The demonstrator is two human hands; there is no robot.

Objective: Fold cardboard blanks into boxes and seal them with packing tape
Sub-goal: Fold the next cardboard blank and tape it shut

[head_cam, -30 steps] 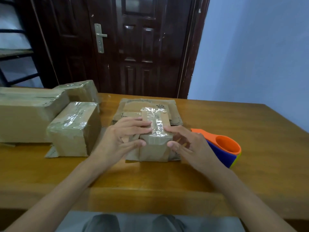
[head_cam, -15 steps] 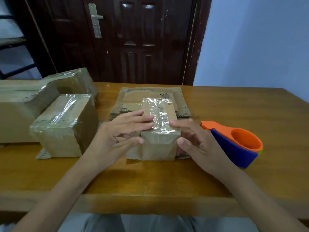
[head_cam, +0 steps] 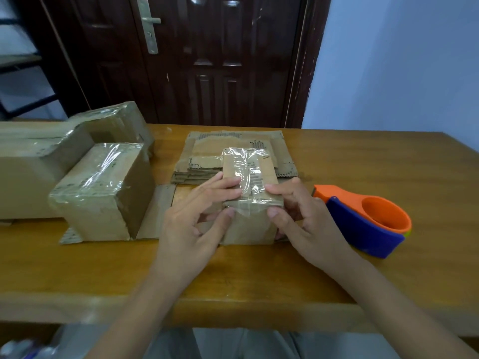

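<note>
A small cardboard box [head_cam: 247, 224] with clear tape across its top stands at the middle of the wooden table [head_cam: 259, 275]. My left hand [head_cam: 197, 216] holds its left side, fingers lying over the taped top edge and thumb on the front face. My right hand [head_cam: 303, 216] holds the right side the same way, its thumb pressing the tape end onto the front. An orange and blue tape dispenser [head_cam: 365, 218] lies on the table just right of my right hand. Flat cardboard blanks [head_cam: 207, 161] are stacked behind the box.
Three taped boxes stand at the left: a near one [head_cam: 101, 190], a long one [head_cam: 31, 167] and one behind [head_cam: 121, 120]. A flat cardboard piece [head_cam: 155, 211] lies under the near box. A dark door [head_cam: 207, 60] stands beyond the table's far edge.
My thumbs have shifted a little on the front face of the small box, pressing the tape end. The box and the dispenser have stayed in place; the camera moved slightly.
</note>
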